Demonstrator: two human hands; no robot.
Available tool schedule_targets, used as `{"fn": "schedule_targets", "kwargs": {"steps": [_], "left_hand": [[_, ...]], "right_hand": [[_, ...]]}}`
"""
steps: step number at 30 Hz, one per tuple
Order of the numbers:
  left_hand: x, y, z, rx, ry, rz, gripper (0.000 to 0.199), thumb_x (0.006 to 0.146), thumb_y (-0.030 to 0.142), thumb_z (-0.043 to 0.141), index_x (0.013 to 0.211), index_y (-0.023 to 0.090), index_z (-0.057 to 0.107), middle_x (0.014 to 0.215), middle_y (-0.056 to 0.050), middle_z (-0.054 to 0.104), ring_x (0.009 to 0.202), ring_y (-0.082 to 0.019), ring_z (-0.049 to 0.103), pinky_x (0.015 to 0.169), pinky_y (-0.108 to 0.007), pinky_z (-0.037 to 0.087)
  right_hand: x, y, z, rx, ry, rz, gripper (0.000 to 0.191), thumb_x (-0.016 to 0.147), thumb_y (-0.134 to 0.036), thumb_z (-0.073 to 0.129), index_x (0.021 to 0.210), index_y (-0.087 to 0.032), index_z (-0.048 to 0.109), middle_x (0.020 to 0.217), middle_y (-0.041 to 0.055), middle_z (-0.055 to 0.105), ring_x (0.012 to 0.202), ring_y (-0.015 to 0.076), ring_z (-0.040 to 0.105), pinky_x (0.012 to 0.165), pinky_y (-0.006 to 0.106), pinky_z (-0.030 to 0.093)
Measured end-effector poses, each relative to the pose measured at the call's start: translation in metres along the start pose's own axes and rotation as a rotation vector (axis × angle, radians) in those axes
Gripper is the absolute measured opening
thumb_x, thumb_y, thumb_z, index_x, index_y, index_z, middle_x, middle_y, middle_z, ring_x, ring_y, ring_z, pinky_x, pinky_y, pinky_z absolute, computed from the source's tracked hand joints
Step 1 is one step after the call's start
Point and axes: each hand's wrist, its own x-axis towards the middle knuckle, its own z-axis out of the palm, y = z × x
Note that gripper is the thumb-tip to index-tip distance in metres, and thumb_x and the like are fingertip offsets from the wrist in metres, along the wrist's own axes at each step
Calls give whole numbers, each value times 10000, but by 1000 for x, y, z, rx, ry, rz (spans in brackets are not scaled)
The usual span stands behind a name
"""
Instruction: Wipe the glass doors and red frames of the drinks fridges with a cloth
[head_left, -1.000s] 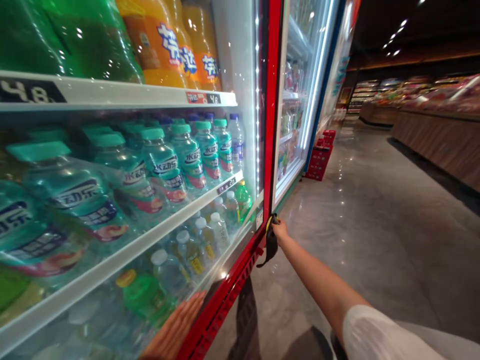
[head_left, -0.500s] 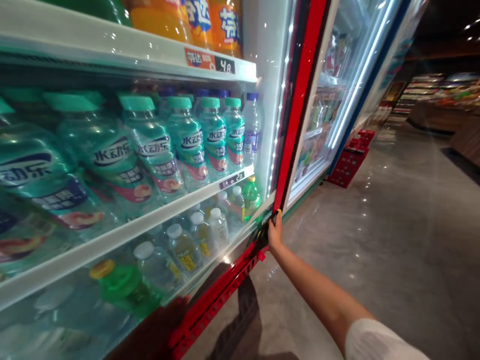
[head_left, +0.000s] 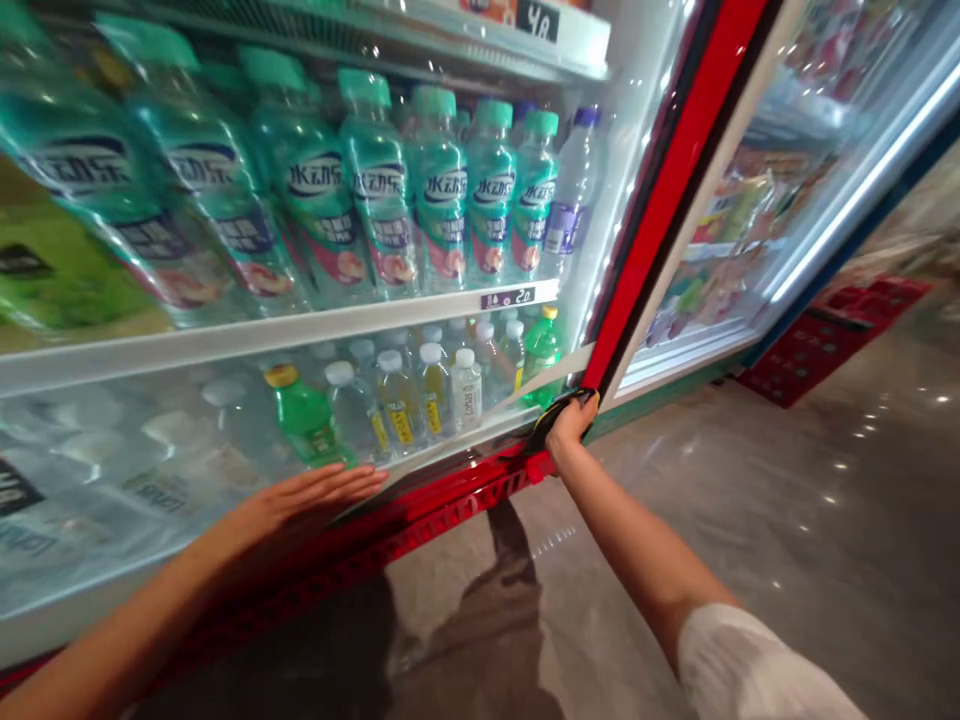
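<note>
My right hand (head_left: 574,418) is closed round a black object with a yellow edge (head_left: 550,418), low at the red frame (head_left: 660,200) of a drinks cooler. A pale strip (head_left: 525,388) runs from beside it along the lower glass. With fingers stretched out flat, my left hand (head_left: 322,492) is at the lower edge of the glass, holding nothing. Behind the glass stand teal-capped bottles (head_left: 445,190) on a white shelf (head_left: 300,322). Clear bottles (head_left: 394,395) and a green bottle with a yellow cap (head_left: 300,415) are below.
A second lit cooler (head_left: 720,250) with packaged goods stands to the right. Beyond it, red boxes (head_left: 832,340) sit on the shiny grey floor (head_left: 720,480). A red grille (head_left: 442,520) runs under the near cooler; shadows fall on the floor.
My left hand has come into view at the lower glass. The view has shifted, showing more of the lower shelf. My right hand still holds the black object at the frame.
</note>
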Motion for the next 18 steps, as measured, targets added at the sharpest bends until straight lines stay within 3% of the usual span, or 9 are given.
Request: {"fn": "schedule_targets", "kwargs": {"steps": [4,8,12,15,18], "left_hand": [[7,1,-24,-202,-98,-82,507,1051,154,249,1496,266,464,1505,63,557,1392,1,479,1240,-192,144],[13,-2,-33,-209,-132,-100,494,1064,161,241,1473,280,491,1476,79,577,1368,23,496,1222,-156,111],[18,0,-34,-156,-14,-63,518,1056,140,206,1436,250,540,1439,73,618,1338,27,517,1222,-169,117],[23,6,-37,-95,94,-67,546,1041,105,181,1377,206,599,1404,50,654,1329,20,517,1227,-195,136],[23,13,-39,-45,115,-55,543,1035,105,204,1368,222,615,1392,43,665,1333,10,514,1241,-217,124]], "right_hand": [[0,-31,-3,48,-5,36,738,889,-302,398,1595,-127,276,1680,156,221,1569,259,169,1273,483,180],[-19,-29,-13,81,-54,77,751,859,-298,442,1581,-126,321,1680,154,239,1567,255,190,1274,467,178],[-28,-22,-13,98,-72,132,762,859,-290,429,1587,-115,289,1662,176,273,1574,265,160,1271,515,159],[-25,-28,-11,114,-89,96,757,881,-315,420,1595,-112,274,1697,161,182,1587,257,105,1274,498,154],[-23,-30,-14,114,-95,59,751,882,-312,430,1600,-152,278,1710,124,149,1587,249,108,1274,493,160]]}}
